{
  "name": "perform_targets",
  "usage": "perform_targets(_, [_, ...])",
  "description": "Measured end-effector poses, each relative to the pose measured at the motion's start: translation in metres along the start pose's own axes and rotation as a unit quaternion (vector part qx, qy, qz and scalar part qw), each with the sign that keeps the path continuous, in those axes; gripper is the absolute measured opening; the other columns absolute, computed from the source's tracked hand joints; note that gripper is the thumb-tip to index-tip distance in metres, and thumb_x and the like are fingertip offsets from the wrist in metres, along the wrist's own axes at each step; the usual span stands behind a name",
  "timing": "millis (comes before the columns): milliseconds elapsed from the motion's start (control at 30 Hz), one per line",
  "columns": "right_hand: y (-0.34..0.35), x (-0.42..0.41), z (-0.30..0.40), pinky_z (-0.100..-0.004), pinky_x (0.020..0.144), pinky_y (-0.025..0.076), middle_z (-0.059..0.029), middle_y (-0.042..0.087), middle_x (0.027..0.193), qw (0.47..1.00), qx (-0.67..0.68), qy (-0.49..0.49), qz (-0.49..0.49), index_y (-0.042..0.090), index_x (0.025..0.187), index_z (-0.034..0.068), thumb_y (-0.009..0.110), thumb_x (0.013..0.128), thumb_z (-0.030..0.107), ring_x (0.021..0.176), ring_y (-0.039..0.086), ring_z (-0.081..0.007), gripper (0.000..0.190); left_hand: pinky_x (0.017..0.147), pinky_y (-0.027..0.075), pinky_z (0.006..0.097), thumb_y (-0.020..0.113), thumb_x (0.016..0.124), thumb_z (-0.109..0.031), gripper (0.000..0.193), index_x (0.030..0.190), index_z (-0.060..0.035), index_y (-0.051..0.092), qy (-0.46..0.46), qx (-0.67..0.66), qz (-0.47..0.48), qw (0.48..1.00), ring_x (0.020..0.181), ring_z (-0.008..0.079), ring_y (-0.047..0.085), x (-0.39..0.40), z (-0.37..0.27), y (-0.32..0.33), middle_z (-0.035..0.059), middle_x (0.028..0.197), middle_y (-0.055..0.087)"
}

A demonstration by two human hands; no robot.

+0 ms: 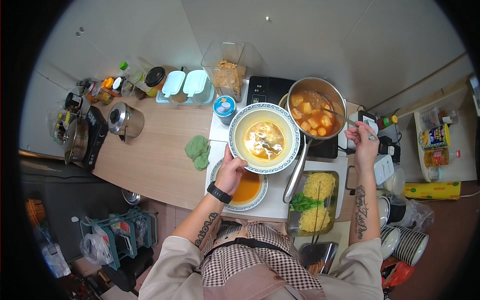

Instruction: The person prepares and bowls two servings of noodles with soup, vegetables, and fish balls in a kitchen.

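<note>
My left hand [231, 170] grips the rim of a blue-patterned bowl [264, 138] of shiny yellowish soup, held level beside the saucepan. In my right hand [362, 140] is the handle of a metal ladle [347, 119], its head down in the stew. The steel saucepan [317, 107] holds chunks in orange-red broth on a black induction cooker [268, 90]. Partly under my left hand, a second patterned bowl [245, 191] holds orange broth. A metal tray [314, 228] carries yellow noodles [318, 186] and green leafy vegetables [303, 203], with chopsticks [318, 210] lying across it.
The saucepan's long handle [298, 176] points towards me between bowl and tray. A blue-topped can [225, 108], a clear container [225, 71] and a green cloth [198, 152] are at left. Further left stands a lidded pot [125, 120]. Stacked plates [408, 245] stand at lower right.
</note>
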State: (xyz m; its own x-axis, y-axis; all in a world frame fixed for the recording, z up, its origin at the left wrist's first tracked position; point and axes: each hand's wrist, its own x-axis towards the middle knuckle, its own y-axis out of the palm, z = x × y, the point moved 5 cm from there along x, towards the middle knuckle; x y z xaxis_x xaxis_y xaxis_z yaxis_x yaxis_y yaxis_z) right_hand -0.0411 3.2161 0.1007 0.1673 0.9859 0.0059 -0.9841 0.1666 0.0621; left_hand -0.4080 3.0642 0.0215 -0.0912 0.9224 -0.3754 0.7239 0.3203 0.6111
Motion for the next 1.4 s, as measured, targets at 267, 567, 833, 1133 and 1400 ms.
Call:
perform_targets(267, [-0.013,-0.001,0.021,-0.0304,0.072,0.058,-0.0154,0.069,0.089,0.999,0.034,0.010,-0.003,0.061,0.111,-0.007,0.052,0.103,0.014,0.077,0.070,-0.0225,0.024,0.088,0.048,0.0276,0.052,0.082,0.000,0.076,0.153,-0.0149,0.030,-0.002,0.010,0.007,1.000,0.104,0.0115,0.056,0.004,0.003,-0.009,0.0023,0.127,0.055])
perform_targets(567, [-0.009,-0.029,0.063,-0.0318,0.070,0.057,-0.0142,0.069,0.084,0.999,0.047,0.001,0.023,0.061,0.108,-0.006,0.052,0.103,0.013,0.073,0.070,-0.0231,0.021,0.105,0.046,0.0369,0.048,0.082,-0.001,0.076,0.155,-0.0116,0.028,-0.010,0.010,0.016,1.000,0.126,0.0195,0.052,0.001,0.000,-0.002,0.0065,0.141,0.050])
perform_targets(833, [0.007,-0.059,0.085,-0.0330,0.070,0.058,-0.0158,0.070,0.085,0.993,0.046,-0.006,0.111,0.061,0.106,-0.005,0.051,0.103,0.016,0.074,0.070,-0.0249,0.023,0.087,0.049,0.0294,0.051,0.083,-0.001,0.075,0.153,-0.0159,0.029,-0.007,-0.007,0.013,1.000,0.102,0.0123,0.057,0.000,-0.003,0.001,0.0028,0.126,0.054])
perform_targets(1133, [0.020,-0.087,0.071,-0.0363,0.077,0.058,-0.0160,0.071,0.090,0.978,-0.009,-0.034,0.206,0.065,0.109,-0.006,0.058,0.100,0.011,0.082,0.071,-0.0259,0.021,0.090,0.046,0.0305,0.050,0.083,-0.002,0.075,0.154,-0.0157,0.028,-0.013,0.013,0.011,1.000,0.105,0.0135,0.053,0.004,0.002,-0.007,0.0025,0.128,0.053])
perform_targets(1400, [0.019,-0.119,0.096,-0.0327,0.075,0.054,-0.0171,0.073,0.091,0.921,-0.175,-0.207,0.280,0.073,0.093,-0.003,0.061,0.081,-0.011,0.084,0.070,-0.0263,0.019,0.078,0.043,0.0242,0.052,0.083,-0.003,0.076,0.154,-0.0176,0.029,-0.011,-0.001,0.005,1.000,0.088,0.0064,0.051,0.002,-0.003,-0.001,-0.0017,0.118,0.056])
